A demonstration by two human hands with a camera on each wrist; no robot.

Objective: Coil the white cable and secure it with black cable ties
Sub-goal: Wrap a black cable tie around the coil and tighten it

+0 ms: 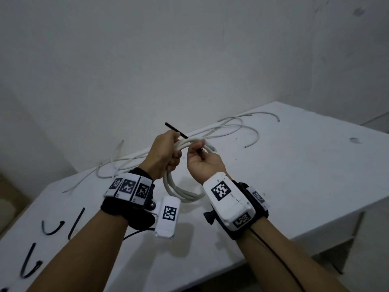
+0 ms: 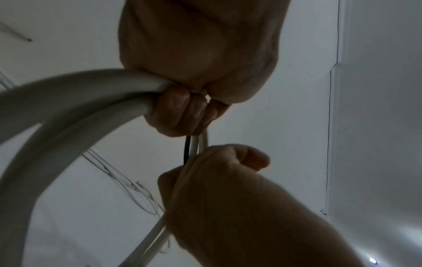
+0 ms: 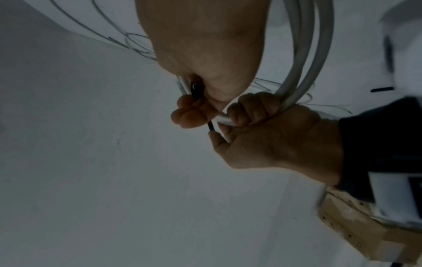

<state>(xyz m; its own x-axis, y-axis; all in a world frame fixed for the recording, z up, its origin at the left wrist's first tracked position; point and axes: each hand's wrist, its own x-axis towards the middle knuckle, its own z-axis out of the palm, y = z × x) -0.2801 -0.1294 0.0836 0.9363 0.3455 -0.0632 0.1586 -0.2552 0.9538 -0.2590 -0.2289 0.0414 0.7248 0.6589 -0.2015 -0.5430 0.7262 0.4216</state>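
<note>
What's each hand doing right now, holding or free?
Left hand: closed, gripping the coiled white cable.
Right hand: closed, pinching a black cable tie at the coil.

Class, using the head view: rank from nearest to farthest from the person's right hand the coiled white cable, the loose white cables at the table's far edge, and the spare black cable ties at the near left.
1. coiled white cable, by the right hand.
2. loose white cables, beyond the hands.
3. spare black cable ties, near left corner.
</note>
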